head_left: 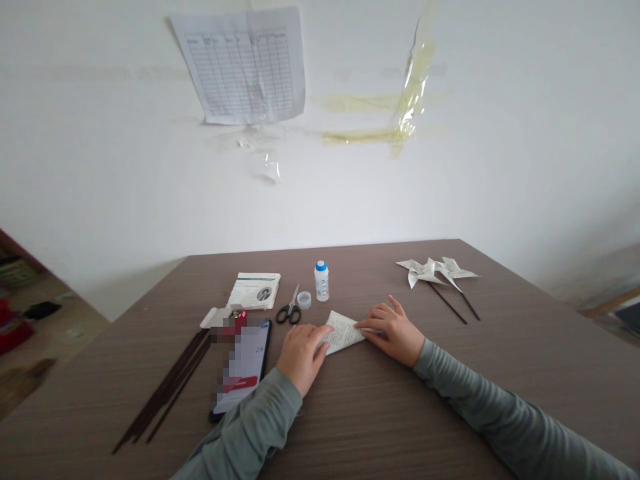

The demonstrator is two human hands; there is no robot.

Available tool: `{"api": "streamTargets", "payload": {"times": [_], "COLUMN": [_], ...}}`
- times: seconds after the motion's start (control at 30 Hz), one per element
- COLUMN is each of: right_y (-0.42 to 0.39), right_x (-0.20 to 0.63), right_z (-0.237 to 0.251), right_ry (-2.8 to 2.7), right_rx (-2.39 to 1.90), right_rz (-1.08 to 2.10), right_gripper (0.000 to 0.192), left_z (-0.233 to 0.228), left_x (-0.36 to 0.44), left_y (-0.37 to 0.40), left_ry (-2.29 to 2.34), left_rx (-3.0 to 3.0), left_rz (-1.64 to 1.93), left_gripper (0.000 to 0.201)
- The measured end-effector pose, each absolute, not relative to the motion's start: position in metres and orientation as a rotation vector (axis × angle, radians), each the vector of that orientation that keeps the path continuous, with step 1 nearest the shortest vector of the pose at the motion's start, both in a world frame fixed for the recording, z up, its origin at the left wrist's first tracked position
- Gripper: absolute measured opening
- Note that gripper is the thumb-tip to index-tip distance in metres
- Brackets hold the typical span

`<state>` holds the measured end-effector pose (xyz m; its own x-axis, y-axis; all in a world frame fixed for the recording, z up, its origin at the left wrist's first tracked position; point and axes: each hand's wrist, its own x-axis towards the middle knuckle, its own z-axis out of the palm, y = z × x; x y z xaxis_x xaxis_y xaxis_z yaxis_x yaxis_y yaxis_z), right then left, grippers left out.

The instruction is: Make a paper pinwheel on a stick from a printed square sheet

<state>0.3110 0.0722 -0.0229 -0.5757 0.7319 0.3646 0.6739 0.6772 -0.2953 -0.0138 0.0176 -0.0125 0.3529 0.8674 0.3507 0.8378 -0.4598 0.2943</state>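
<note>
1. I see the folded paper (344, 331) lying flat on the brown table (450, 400), and I place everything else from it.
2. My left hand (301, 352) rests at the paper's near-left corner, fingers loosely curled, fingertips pressing on the sheet; it grips nothing.
3. My right hand (393, 331) lies flat on the paper's right end, fingers spread and pointing left (palm down, nothing clasped in it).
4. Just beyond the paper stands a small white bottle (322, 281) with a blue cap, upright.
5. Left of the bottle, beyond the paper's left end, lie black-handled scissors (289, 309) and a small clear lid (304, 300), close together.
6. Further beyond and left is a white booklet (255, 290).
7. Left of the paper, beside my left wrist, a phone (243, 367) lies face up with its screen lit.
8. Left of the phone is a bundle of dark thin sticks (165, 390), lying slantwise.
9. Well to the right of the paper and further back lie two paper pinwheels (436, 271) on dark sticks.
10. On the wall behind, a printed table sheet (244, 65) hangs beside strips of yellowed tape (395, 107).
</note>
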Motion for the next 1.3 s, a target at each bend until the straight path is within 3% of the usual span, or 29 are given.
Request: {"api": "streamTargets", "payload": {"times": [0.3, 0.73, 1.3], "right_y": [0.069, 0.064, 0.066], "right_x": [0.309, 0.300, 0.298], "right_z": [-0.024, -0.025, -0.035], "right_ry": [-2.428, -2.433, -2.413], "right_rx": [-1.100, -1.176, -1.178], "right_rz": [0.141, -0.008, -0.102], "right_gripper": [0.032, 0.034, 0.036], "left_z": [-0.015, -0.012, -0.018], "left_x": [-0.010, -0.006, -0.001], "left_y": [0.014, 0.014, 0.015], "left_ry": [1.678, 1.768, 1.812], "left_rx": [2.492, 2.484, 2.460], "left_rz": [0.770, 0.669, 0.702], "left_gripper": [0.024, 0.034, 0.032]}}
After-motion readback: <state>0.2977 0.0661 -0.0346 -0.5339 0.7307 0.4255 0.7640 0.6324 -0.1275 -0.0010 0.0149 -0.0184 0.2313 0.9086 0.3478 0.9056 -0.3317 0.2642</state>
